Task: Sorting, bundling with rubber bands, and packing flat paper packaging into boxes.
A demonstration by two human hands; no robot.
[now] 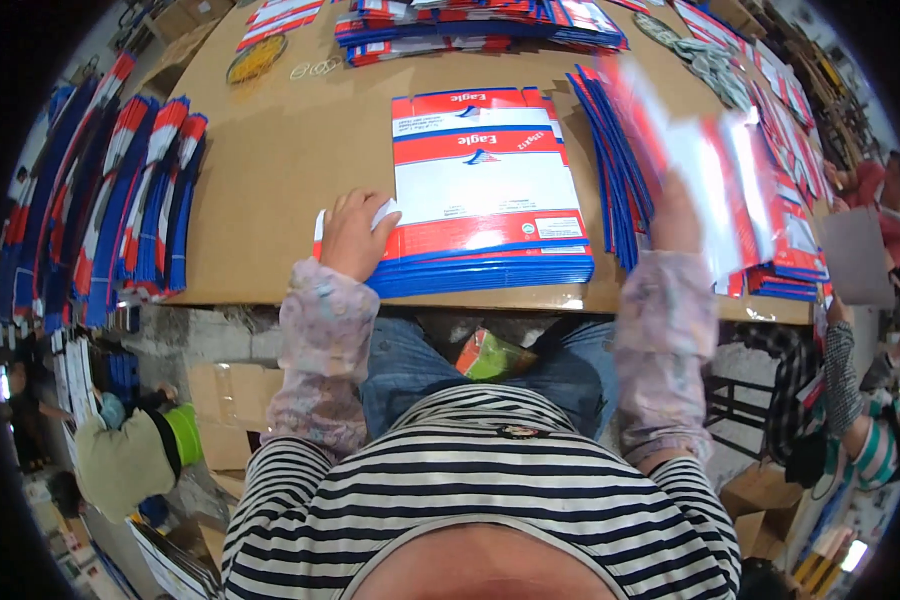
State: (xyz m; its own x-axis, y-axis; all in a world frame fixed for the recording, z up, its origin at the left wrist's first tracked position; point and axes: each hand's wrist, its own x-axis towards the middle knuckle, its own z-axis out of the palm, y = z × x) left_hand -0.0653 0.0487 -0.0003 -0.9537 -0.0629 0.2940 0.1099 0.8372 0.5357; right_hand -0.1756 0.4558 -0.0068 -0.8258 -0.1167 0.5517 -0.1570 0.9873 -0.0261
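Note:
A neat stack of flat folded cartons (pixel 485 180), printed red, white and blue, lies in front of me near the table's front edge. My left hand (pixel 355 238) rests at the stack's left side, fingers laid over the edge and thumb apart. To the right of the stack, my right hand (pixel 677 215) grips a flat carton (pixel 725 190), raised at a slant and smeared by motion. Its fingertips are partly hidden behind the carton. Leaning blue-edged cartons (pixel 610 160) stand between the stack and that hand.
Bundled cartons (pixel 130 200) line the table's left end, and more piles (pixel 480 30) lie at the back. Yellow rubber bands (pixel 256 60) and a grey-white cloth (pixel 715 70) lie on the brown tabletop (pixel 290 130). Other people work at both sides; a stool (pixel 740 385) stands at lower right.

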